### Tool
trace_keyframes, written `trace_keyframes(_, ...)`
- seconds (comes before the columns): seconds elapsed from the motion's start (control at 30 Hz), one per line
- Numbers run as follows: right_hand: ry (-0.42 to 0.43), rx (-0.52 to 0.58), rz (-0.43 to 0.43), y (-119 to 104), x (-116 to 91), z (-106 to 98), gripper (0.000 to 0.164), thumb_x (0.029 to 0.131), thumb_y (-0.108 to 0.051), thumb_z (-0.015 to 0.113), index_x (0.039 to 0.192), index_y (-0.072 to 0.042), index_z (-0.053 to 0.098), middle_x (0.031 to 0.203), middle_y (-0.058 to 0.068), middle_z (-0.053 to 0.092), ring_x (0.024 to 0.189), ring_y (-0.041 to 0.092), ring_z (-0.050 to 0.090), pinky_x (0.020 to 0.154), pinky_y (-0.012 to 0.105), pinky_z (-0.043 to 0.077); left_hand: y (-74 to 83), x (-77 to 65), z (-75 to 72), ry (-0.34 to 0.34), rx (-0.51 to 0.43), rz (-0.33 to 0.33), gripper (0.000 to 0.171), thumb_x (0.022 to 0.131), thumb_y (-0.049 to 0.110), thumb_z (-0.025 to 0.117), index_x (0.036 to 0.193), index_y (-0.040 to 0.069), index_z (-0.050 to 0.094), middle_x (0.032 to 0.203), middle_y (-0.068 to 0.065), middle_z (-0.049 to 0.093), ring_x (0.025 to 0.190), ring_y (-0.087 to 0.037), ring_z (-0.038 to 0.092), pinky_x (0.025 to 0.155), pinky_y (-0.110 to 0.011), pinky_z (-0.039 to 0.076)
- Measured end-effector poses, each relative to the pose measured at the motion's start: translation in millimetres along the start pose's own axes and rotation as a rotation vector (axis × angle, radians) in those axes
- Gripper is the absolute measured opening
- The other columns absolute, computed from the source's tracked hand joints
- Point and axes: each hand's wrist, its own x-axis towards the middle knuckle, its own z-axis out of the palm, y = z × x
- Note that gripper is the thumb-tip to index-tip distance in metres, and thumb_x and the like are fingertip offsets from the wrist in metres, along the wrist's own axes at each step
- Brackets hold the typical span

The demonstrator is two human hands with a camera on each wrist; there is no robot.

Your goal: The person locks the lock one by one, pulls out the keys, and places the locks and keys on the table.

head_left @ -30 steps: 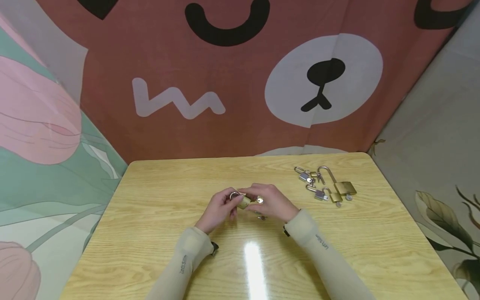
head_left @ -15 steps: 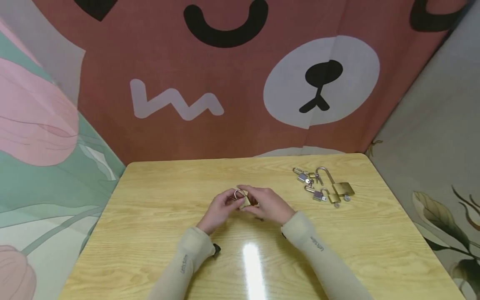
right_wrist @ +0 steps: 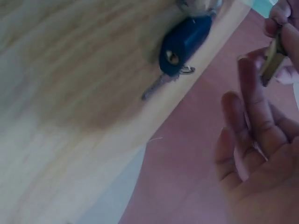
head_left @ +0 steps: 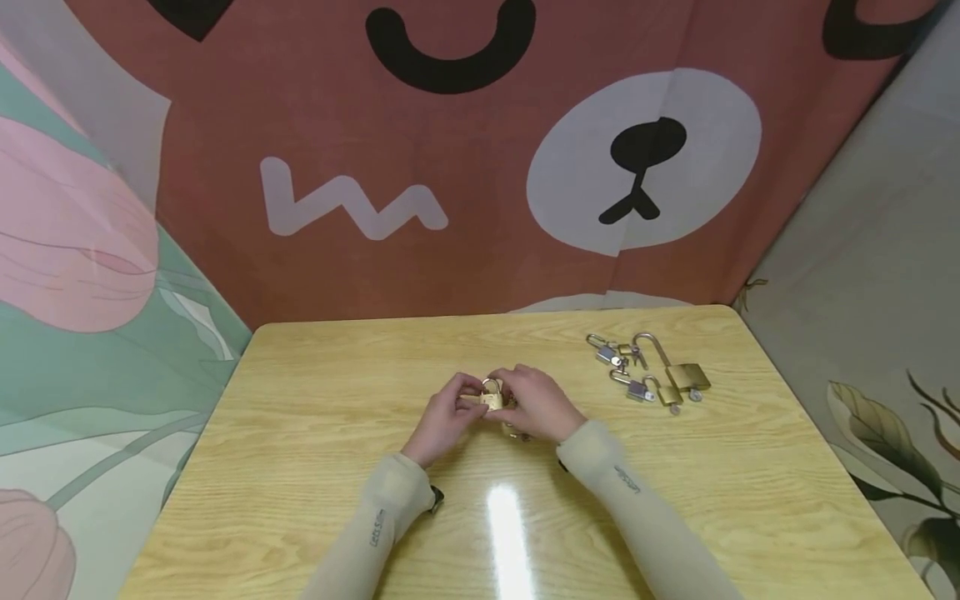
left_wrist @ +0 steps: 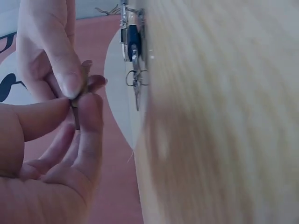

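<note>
Two hands share one brass padlock (head_left: pixel 491 402), held in front of the person over the wooden table (head_left: pixel 337 433). Its shackle points to twelve o'clock and its long axis runs from twelve to six, roughly upright. From nine o'clock the left hand (head_left: pixel 439 419) pinches it between thumb and fingers; from three, the right hand (head_left: pixel 542 406) pinches the other side, its remaining fingers extended. Toward five o'clock, a blue padlock (right_wrist: pixel 189 39) lies on the tabletop, a key (right_wrist: pixel 158 86) at its end. Near three sits a cluster of padlocks, the large brass lock (head_left: pixel 688 377) aiming its shackle toward eleven.
</note>
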Motion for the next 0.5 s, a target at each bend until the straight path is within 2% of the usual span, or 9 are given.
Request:
trace_keyframes(0.1, 0.002, -0.053, 0.022, 1, 3, 5, 0.057, 0.081, -0.043, 0.089, 0.125, -0.011, 0.07, 0.083, -0.005, 0.063, 0.08, 0.012, 0.051, 0.072, 0.032, 0.046, -3.8, 0.8, 1.9, -0.019, 0.078, 0.005, 0.028, 0.102, 0.009, 0.066, 0.129, 0.007, 0.061, 0.132, -0.015, 0.066, 0.108, -0.028, 0.072, 0.091, -0.039, 0.061)
trace_keyframes(0.27, -0.034, -0.082, 0.031, 2, 8, 14, 0.056, 0.08, -0.045, 0.089, 0.121, -0.011, 0.071, 0.08, -0.005, 0.06, 0.081, 0.013, 0.047, 0.073, 0.032, 0.043, -7.7, -1.8, 2.4, -0.042, 0.138, -0.017, 0.03, 0.101, 0.005, 0.065, 0.131, 0.004, 0.063, 0.134, -0.018, 0.066, 0.108, -0.028, 0.072, 0.09, -0.041, 0.061)
trace_keyframes(0.4, -0.071, -0.084, 0.034, 1, 9, 19, 0.056, 0.081, -0.046, 0.089, 0.12, -0.01, 0.071, 0.076, -0.005, 0.059, 0.081, 0.014, 0.047, 0.073, 0.032, 0.043, -8.0, -3.0, 1.6, -0.056, 0.197, -0.038, 0.03, 0.101, 0.003, 0.065, 0.131, 0.004, 0.065, 0.128, -0.017, 0.069, 0.104, -0.025, 0.072, 0.089, -0.041, 0.061)
trace_keyframes(0.5, -0.081, -0.093, 0.037, 0, 10, 20, 0.055, 0.08, -0.045, 0.09, 0.118, -0.009, 0.071, 0.073, -0.006, 0.057, 0.081, 0.014, 0.047, 0.074, 0.033, 0.045, -6.4, -3.2, 1.9, -0.066, 0.251, -0.02, 0.031, 0.101, 0.0, 0.063, 0.131, 0.002, 0.065, 0.122, -0.016, 0.071, 0.1, -0.023, 0.071, 0.088, -0.041, 0.06)
